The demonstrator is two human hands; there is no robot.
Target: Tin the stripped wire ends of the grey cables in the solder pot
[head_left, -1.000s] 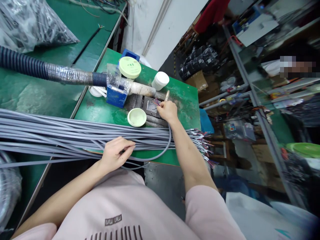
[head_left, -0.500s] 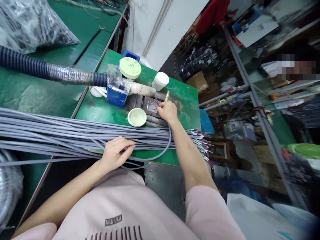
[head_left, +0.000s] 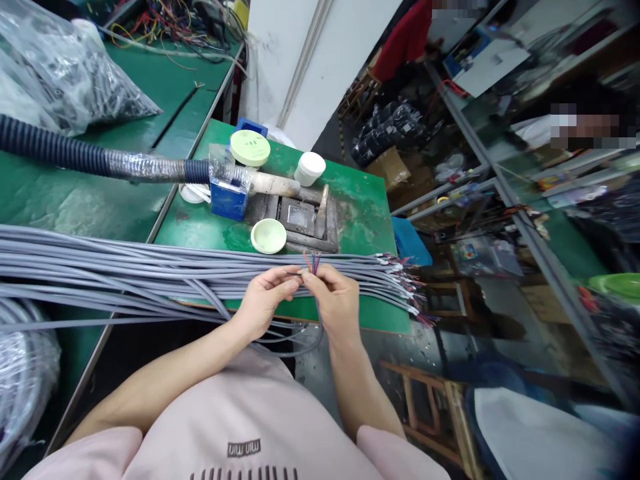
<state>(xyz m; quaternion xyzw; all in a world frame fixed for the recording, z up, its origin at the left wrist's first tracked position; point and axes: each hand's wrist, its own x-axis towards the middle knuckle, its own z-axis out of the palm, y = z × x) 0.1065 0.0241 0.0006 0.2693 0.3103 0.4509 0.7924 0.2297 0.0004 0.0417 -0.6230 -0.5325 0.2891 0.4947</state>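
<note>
Over the near edge of the green bench, my left hand [head_left: 267, 297] and my right hand [head_left: 335, 297] meet, both pinched on the end of one grey cable [head_left: 300, 347]. Its thin coloured wires [head_left: 313, 261] stick up between my fingertips. The cable loops down below my hands toward my lap. Just behind my hands lies a thick bundle of grey cables [head_left: 125, 270], running left to right, with stripped coloured ends [head_left: 407, 287] at the right. Further back a metal solder pot [head_left: 300, 217] is set into the bench.
A pale green dish [head_left: 269, 235] sits beside the pot, with a blue box [head_left: 227, 193], a lidded green tub [head_left: 250, 148] and a white jar [head_left: 310, 167] behind. A corrugated hose [head_left: 100, 160] crosses from the left. A plastic bag [head_left: 60, 87] lies far left. Shelves and a person stand at the right.
My right hand drew the cable end back from the solder pot to the near edge. My left hand left the bundle and joined it on the wire tips. The view tilted slightly.
</note>
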